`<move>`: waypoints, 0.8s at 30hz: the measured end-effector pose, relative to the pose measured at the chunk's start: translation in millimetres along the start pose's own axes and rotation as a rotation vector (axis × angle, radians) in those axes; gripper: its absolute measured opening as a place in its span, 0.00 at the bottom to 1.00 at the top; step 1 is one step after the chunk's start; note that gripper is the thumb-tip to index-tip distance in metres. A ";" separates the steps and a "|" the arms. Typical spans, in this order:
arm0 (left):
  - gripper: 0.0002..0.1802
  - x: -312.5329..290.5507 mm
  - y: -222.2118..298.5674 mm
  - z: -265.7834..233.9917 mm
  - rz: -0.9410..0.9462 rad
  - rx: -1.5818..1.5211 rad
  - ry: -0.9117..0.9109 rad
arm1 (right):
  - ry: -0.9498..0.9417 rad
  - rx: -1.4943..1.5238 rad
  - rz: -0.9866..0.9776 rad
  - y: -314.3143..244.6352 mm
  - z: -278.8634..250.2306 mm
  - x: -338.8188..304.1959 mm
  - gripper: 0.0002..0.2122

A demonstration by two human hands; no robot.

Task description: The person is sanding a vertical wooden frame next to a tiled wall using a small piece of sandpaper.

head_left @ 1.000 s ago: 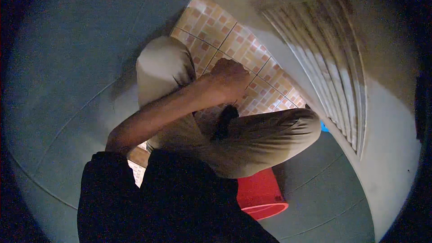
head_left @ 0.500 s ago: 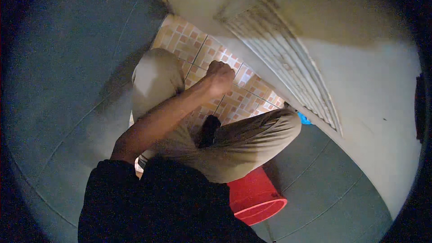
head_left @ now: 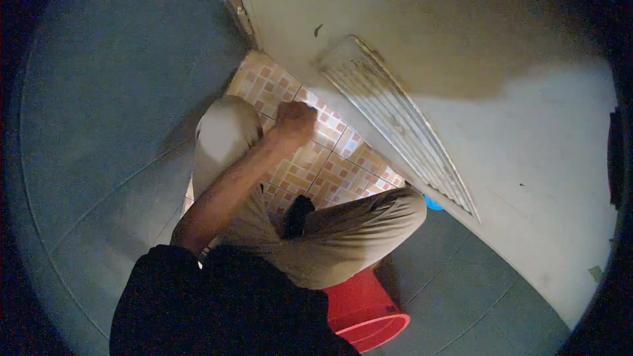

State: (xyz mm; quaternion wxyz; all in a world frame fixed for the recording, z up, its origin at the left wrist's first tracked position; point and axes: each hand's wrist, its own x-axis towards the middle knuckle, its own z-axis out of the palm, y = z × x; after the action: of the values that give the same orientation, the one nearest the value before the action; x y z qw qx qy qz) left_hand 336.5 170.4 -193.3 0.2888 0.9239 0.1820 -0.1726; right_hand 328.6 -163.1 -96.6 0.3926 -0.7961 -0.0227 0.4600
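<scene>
My left hand (head_left: 297,122) is closed in a fist above the tiled floor (head_left: 316,168), just right of my left knee (head_left: 231,125). Its forearm reaches forward over the left thigh from a black sleeve. The fingers are curled under and blurred, so whatever they may hold is hidden. Ahead of the fist stands a pale door panel (head_left: 527,151) with a stained, slatted vent (head_left: 402,125) low in it. My right hand is out of sight.
A red bucket (head_left: 362,303) lies tipped beside my right leg (head_left: 369,231). Something bright blue (head_left: 433,203) shows at the door's bottom edge, by the right knee. Grey walls (head_left: 119,92) rise close on the left. A worn door frame (head_left: 237,10) meets the panel at the far corner.
The fist has moved left, closer to the left knee, and stays closed. The whole view has shifted, so the door, vent and bucket sit lower in the picture.
</scene>
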 end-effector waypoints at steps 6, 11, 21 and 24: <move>0.11 -16.3 -22.8 -45.8 -0.273 0.021 0.133 | -0.038 -0.009 -0.032 -6.1 -1.8 3.4 0.17; 0.15 -19.7 -32.6 -59.0 -0.200 0.094 0.107 | -0.072 -0.019 -0.054 -11.8 -4.6 0.6 0.17; 0.15 3.5 -22.7 -19.6 -0.171 0.111 -0.015 | -0.131 -0.052 -0.052 -12.0 -1.5 -10.5 0.17; 0.14 -2.8 -15.0 -19.2 -0.160 0.158 -0.051 | -0.137 -0.056 -0.040 -9.4 -2.7 -18.7 0.17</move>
State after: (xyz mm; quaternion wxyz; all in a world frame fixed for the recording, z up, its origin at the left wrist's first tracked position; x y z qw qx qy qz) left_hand 331.6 192.6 -184.3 0.2049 0.9216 0.2337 -0.2324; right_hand 322.9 -165.7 -76.5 0.3769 -0.7726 -0.0783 0.5048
